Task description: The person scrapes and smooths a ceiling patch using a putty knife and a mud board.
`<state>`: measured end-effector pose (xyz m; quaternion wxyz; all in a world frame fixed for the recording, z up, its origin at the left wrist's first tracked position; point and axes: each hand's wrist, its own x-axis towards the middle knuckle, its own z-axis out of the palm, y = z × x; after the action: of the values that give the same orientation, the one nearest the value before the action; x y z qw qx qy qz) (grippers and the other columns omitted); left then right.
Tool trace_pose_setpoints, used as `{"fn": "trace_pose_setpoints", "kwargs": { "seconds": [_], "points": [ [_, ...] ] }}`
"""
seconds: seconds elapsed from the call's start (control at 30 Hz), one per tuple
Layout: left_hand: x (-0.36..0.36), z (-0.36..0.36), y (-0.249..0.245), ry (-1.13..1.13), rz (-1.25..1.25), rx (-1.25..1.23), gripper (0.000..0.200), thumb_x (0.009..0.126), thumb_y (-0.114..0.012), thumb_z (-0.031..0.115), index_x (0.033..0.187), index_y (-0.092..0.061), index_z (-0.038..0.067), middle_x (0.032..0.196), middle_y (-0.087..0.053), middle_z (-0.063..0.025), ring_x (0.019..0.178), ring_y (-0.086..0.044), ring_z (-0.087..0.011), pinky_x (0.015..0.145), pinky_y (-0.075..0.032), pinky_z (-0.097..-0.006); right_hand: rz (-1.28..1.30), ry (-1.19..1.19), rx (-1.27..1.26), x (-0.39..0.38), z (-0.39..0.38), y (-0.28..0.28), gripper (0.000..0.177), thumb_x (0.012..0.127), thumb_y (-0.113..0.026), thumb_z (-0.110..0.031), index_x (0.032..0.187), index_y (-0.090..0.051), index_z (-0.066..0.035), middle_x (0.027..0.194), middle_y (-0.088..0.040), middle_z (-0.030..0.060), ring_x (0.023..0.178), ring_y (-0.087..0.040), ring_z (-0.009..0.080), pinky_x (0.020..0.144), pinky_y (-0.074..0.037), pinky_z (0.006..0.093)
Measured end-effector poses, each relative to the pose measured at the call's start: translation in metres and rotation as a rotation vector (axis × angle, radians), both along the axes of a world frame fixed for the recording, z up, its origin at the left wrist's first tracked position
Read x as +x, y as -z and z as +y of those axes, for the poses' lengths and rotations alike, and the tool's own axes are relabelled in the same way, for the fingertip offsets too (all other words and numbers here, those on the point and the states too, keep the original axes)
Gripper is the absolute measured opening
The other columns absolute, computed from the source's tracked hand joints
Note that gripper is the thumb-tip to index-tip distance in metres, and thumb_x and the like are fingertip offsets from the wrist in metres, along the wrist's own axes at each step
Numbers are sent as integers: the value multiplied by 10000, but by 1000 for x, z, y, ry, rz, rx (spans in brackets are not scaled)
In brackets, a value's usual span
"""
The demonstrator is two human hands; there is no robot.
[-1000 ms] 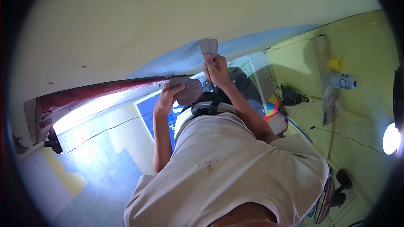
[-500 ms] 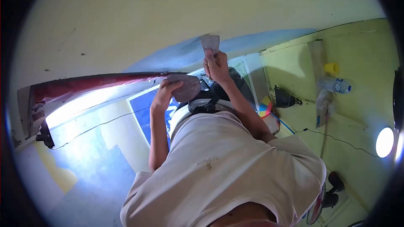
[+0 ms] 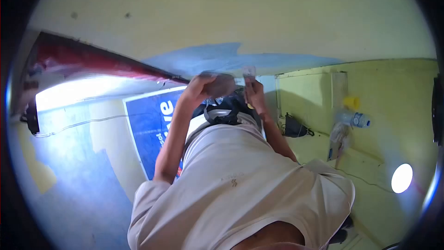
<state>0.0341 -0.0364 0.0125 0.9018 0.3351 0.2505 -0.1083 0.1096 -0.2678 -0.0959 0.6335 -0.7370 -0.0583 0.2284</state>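
My left hand (image 3: pixel 198 90) grips a wide, flat grey putty blade (image 3: pixel 221 84), blurred by motion, its thumb on the face. My right hand (image 3: pixel 255 95) is wrapped round the handle of a narrower putty knife (image 3: pixel 249 71), whose blade points up. The two tools are side by side in front of my waist, with a pale smear between them. Beyond them is a cream wall (image 3: pixel 222 14) with a blue patch (image 3: pixel 203 58) along its lower part.
A red-covered ledge (image 3: pixel 92 58) is at the left above a bright light. A blue poster (image 3: pixel 148 125) stands below. To the right are a yellow cup (image 3: pixel 351 102), a plastic bottle (image 3: pixel 356 119), a dark bag (image 3: pixel 296 126) and a round lamp (image 3: pixel 402 178).
My right hand has come down and right from the blue patch with the putty knife. My left hand has risen and moved right, bringing the wide blade close to the knife. The view has turned.
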Motion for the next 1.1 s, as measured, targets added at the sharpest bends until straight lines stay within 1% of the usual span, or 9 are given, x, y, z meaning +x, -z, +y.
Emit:
{"fn": "trace_pose_setpoints", "kwargs": {
  "seconds": [0.17,0.3,0.37,0.43,0.47,0.57,0.63,0.83,1.1],
  "points": [
    [50,8,-19,-238,-175,-483,385,993,-422,92,1267,-404,-176,1264,-544,-265,1156,-580,-310,1023,-493,-398,-51,-83,-143,7,-44,-22,452,1003,-500,-376,694,-495,-46,482,-452,11,363,-449,113,355,-347,284],
    [-32,63,-46,-395,-209,-289,423,1015,-303,109,1313,-372,-182,1301,-511,-292,1189,-559,-326,969,-531,-412,-53,-5,-90,22,-42,-35,407,1012,-477,-323,719,-475,-42,474,-442,23,336,-435,110,323,-320,269],
    [-18,57,-28,-373,-146,-338,359,996,-364,44,1274,-405,-180,1229,-545,-284,1105,-606,-286,875,-577,-342,2,30,-56,22,-45,-28,391,1009,-481,-322,737,-481,-41,477,-450,24,334,-427,108,322,-312,268],
    [7,50,-24,-166,-276,-680,356,995,-414,79,1237,-416,-182,1203,-557,-245,1089,-592,-305,968,-507,-367,-31,-103,-113,24,-35,-21,364,1001,-501,-319,769,-494,-39,491,-458,17,350,-428,106,344,-328,263],
    [9,48,-37,-277,-113,-375,345,993,-440,72,1230,-422,-178,1221,-546,-249,1100,-584,-297,984,-498,-364,-21,-150,-162,19,-26,-20,355,998,-508,-314,775,-498,-38,494,-463,18,355,-432,106,351,-333,263],
    [-29,86,-52,-489,-285,-509,334,980,-421,27,1239,-416,-184,1211,-555,-262,1145,-571,-306,1037,-465,-349,-25,-246,-129,8,-2,-20,328,1006,-500,-289,824,-517,-16,513,-486,26,381,-458,109,379,-366,277],
    [-71,101,-77,-591,-330,-222,349,975,-423,39,1252,-426,-173,1235,-546,-260,1161,-563,-314,1037,-461,-361,-79,-254,-14,-1,7,-12,338,1012,-482,-279,830,-536,2,518,-498,33,392,-478,113,396,-396,287],
    [-46,60,11,-292,-110,-383,316,972,-491,87,1197,-517,-133,1168,-607,-189,1070,-599,-254,934,-498,-343,-133,-295,-73,10,10,42,318,1031,-450,-286,873,-500,-14,532,-488,18,407,-462,90,386,-370,263],
    [-78,84,-71,-739,-90,-50,351,949,-521,55,1257,-482,-109,1196,-578,-177,1070,-599,-239,879,-512,-317,-253,-226,30,32,10,46,318,1002,-510,-271,837,-563,-4,516,-510,13,412,-493,90,386,-391,268]
  ]
}}
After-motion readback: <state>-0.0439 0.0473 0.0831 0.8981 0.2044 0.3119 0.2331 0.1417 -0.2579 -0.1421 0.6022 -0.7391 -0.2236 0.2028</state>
